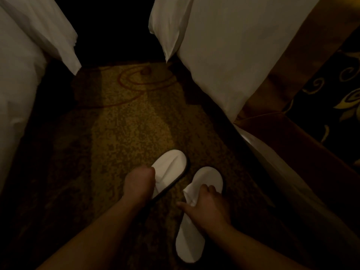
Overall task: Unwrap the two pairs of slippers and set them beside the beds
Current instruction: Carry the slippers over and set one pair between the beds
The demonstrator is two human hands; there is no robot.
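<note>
While I lean over the strip of floor between the beds, the left slipper [169, 169] sits ahead of me, white, toe pointing away and a little to the right, its dark sole edge showing along the right side as if that side is tipped up. My left hand [139, 183] is closed over its near end, knuckles up, fingers curled round the heel part and hidden under the hand, so the slipper juts forward out of my grip. Just beside it, to the right and nearer to me, the right slipper [188, 244] lies flat, its heel toward me and its toe toward the bed. My right hand [206, 207] sits across its middle: the fingers curl over the far edge of the upper, the thumb stretches out to the left, and a crumpled fold of the white upper stands up between them. The two slippers lie close but apart. Both are on a mottled gold and brown carpet [126, 123] with a red swirl farther off. White bedding of the left bed [11, 94] hangs well to the left; the right bed [224, 65] is near the right slipper, crossed by a brown band [292, 75] next to dark cloth [341, 84] with gold flowers.
</note>
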